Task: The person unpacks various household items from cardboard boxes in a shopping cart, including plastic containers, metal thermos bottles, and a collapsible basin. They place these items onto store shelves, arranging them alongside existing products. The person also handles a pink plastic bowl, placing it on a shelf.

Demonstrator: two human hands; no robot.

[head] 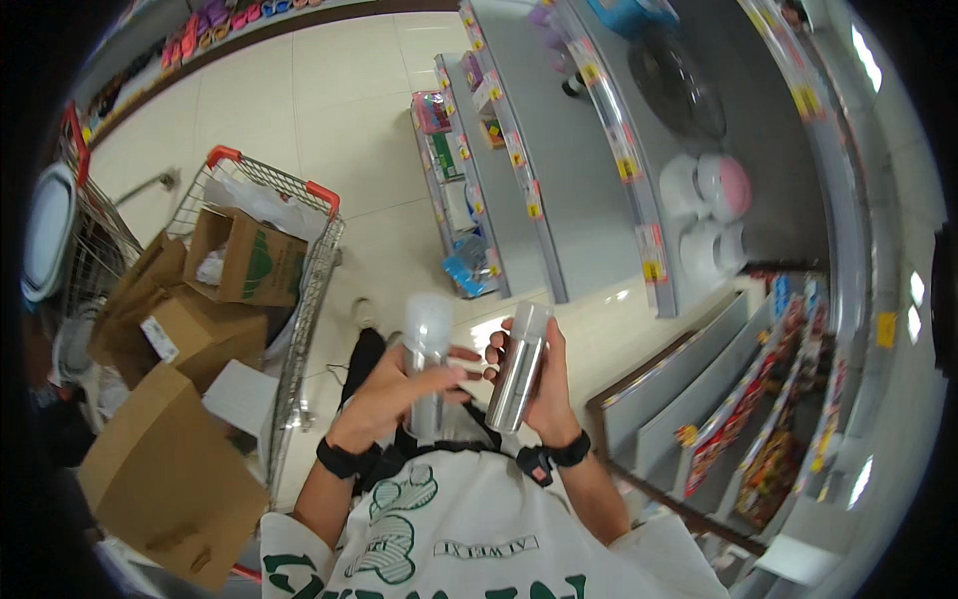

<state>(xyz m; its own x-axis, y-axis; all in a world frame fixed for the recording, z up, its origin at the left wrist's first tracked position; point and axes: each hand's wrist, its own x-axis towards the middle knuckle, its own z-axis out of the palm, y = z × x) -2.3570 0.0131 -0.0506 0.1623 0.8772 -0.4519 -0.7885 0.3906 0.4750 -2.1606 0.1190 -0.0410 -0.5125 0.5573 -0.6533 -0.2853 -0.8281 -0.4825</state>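
Note:
Two upright metallic bottles with clear caps are in front of my chest, one in each hand. My left hand (400,389) is around the left bottle (428,329), whose cap is whitish and blurred; the thumb lies across its body. My right hand (550,382) holds the shiny silver bottle (515,374) from its right side, fingertips showing at its left edge near the cap. The bottles stand apart, tilted slightly differently. Both wrists wear black bands.
A wire shopping cart (303,352) with cardboard boxes (217,329) stands at the left, another cart (82,172) beyond it. Grey shelves (561,150) with price tags rise ahead; white containers (711,187) sit on one. Packaged goods fill a rack (718,457) at the right.

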